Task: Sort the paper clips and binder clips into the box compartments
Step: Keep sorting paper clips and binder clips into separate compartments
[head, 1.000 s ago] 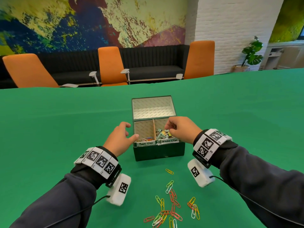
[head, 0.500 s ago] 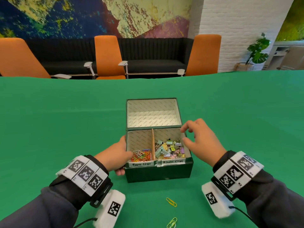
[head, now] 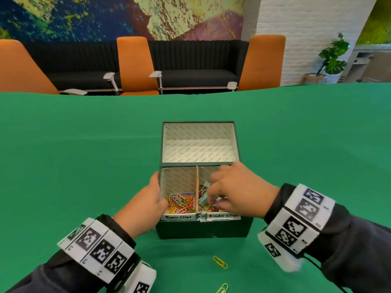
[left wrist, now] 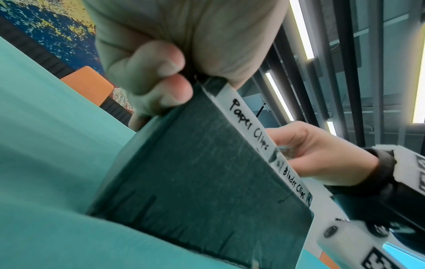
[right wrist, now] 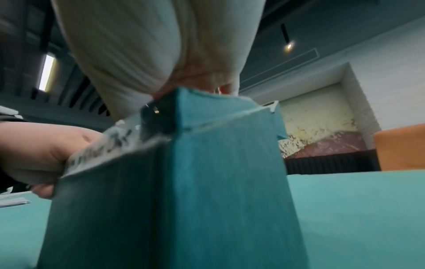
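A dark green box stands open on the green table, its lid tilted back. The left compartment, labelled Paper Clips, holds coloured paper clips. The right one, labelled Binder Clips, holds binder clips. My left hand grips the box's front left corner, with the fingers curled on its side wall. My right hand reaches down into the binder clip compartment. In the left wrist view the right hand pinches a silvery binder clip just behind the front rim.
A yellow paper clip and a light green one lie loose on the cloth in front of the box. Orange chairs and a dark sofa stand beyond the table's far edge.
My right hand has gone from hovering open at the box's right rim down into the binder clip compartment. My left hand stays on the front left corner.
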Motion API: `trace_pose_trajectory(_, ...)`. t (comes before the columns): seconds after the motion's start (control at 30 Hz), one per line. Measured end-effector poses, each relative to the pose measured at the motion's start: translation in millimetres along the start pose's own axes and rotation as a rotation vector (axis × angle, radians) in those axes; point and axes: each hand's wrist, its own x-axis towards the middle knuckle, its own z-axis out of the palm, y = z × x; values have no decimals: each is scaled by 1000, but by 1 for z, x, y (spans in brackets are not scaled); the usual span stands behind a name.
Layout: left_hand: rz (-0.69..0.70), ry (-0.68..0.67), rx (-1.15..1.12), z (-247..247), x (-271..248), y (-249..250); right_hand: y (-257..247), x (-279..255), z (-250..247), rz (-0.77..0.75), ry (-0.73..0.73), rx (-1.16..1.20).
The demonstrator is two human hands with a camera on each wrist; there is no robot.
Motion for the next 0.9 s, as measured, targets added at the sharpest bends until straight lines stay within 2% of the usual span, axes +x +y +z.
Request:
trace_pose_trajectory(0.17, 9, 1, -6, 1, 1, -2, 3, 19, -3, -101, -158, 39)
trace_pose_trajectory(0.5, 41, 0, -36, 1, 5, -8, 4, 22, 9, -101, -162, 87)
trace_pose_trajectory(0.73, 40, 2, -52, 2, 4, -8, 2, 22, 11, -34, -166, 76)
trace_pose_trajectory(0.9, 46, 3, -58, 3, 4, -10, 0, 23, 6, -51, -239, 93)
